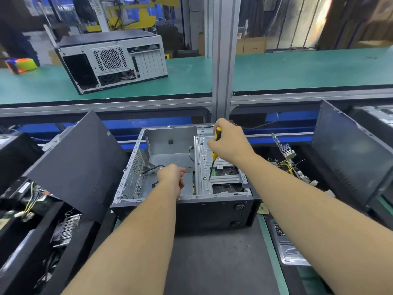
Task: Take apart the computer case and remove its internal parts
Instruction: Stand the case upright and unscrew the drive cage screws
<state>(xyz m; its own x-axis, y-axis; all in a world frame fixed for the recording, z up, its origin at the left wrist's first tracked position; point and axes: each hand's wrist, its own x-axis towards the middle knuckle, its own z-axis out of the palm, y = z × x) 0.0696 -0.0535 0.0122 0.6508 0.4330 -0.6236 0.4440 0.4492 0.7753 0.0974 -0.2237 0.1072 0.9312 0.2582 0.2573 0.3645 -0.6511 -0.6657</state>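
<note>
both hands are reaching into the open computer case [182, 201] lying on its side on the bench. the right hand [228, 143] is gripping a yellow screwdriver [214, 154], tip down on the silver drive cage [221, 177]. the left hand [172, 175] is hovering with fingers curled; whether it is pinching anything, i cannot tell.

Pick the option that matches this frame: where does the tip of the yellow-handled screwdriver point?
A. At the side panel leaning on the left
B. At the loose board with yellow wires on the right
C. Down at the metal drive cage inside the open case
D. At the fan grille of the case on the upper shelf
C: the right hand grips the screwdriver, tip down on the drive cage inside the open case.
</note>
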